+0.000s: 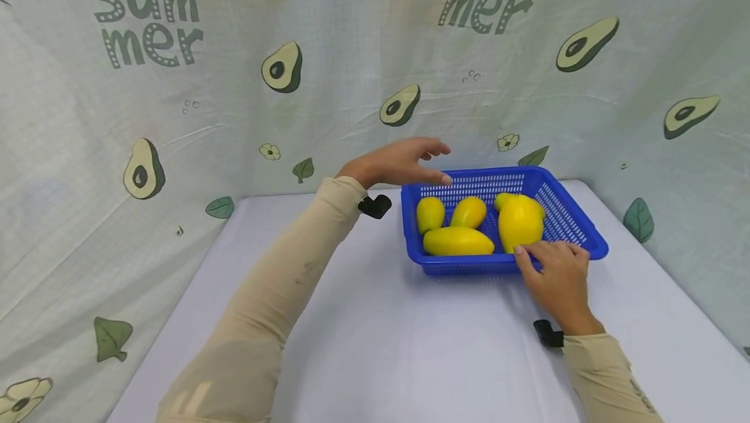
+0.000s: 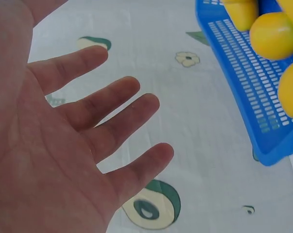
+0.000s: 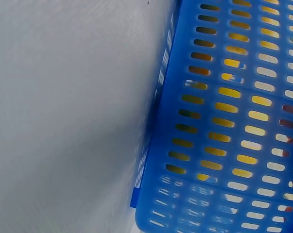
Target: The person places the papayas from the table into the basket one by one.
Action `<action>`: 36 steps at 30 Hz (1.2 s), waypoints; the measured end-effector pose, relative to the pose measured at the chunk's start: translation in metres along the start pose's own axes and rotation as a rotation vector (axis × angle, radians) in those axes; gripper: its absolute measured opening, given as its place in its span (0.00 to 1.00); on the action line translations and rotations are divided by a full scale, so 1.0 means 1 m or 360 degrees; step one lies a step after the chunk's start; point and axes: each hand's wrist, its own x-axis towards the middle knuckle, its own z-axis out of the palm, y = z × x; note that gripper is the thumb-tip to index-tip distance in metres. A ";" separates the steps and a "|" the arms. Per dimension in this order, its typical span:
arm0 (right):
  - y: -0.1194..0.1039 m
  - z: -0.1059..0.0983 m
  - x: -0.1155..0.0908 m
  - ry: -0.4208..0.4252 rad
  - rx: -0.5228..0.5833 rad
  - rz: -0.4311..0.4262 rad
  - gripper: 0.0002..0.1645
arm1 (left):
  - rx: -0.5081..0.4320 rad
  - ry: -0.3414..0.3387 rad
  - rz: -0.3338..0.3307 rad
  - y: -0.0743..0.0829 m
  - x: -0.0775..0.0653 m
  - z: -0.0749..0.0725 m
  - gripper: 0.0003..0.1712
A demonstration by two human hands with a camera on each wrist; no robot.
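Note:
A blue slotted plastic basket (image 1: 504, 265) stands on the table's far right part, holding several yellow fruits. Two small mango-like ones, (image 1: 430, 215) among them, lie behind a long yellow fruit (image 1: 458, 241). On the right is a larger bulky yellow fruit (image 1: 520, 220). My left hand (image 1: 404, 161) hovers over the basket's back left corner, holding nothing, its fingers spread in the left wrist view. My right hand (image 1: 559, 276) grips the basket's front rim near the right corner. Bits of skin show through the slots in the right wrist view; the rest of those fingers is hidden.
A white cloth covers the table (image 1: 375, 345). Behind and beside it hangs a pale curtain (image 1: 340, 32) printed with avocados, leaves and lettering. Both wrists carry a small black camera, such as the left wrist camera (image 1: 375, 206).

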 end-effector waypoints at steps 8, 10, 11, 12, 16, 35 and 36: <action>0.001 -0.002 0.003 0.0001 -0.0026 0.0007 0.19 | -0.0041 0.0040 0.0005 -0.023 -0.017 -0.007 0.35; 0.000 -0.003 0.003 0.0007 -0.0022 0.0006 0.19 | -0.0043 0.0050 -0.0020 -0.029 -0.020 -0.007 0.33; 0.000 -0.004 0.003 0.0012 -0.0021 0.0006 0.19 | -0.0049 0.0055 -0.0032 -0.032 -0.022 -0.007 0.33; 0.000 -0.004 0.003 0.0014 -0.0022 0.0006 0.19 | -0.0060 0.0059 -0.0043 -0.035 -0.024 -0.007 0.32; 0.001 -0.005 0.002 0.0011 -0.0029 0.0020 0.19 | -0.0089 0.0077 -0.0075 -0.045 -0.031 -0.008 0.31; -0.001 0.004 -0.001 0.0027 0.0000 0.0005 0.19 | -0.0130 0.0028 -0.0356 -0.097 -0.069 -0.003 0.28; -0.001 0.005 -0.001 0.0033 0.0005 -0.0004 0.18 | -0.0139 0.0026 -0.0373 -0.101 -0.072 -0.003 0.28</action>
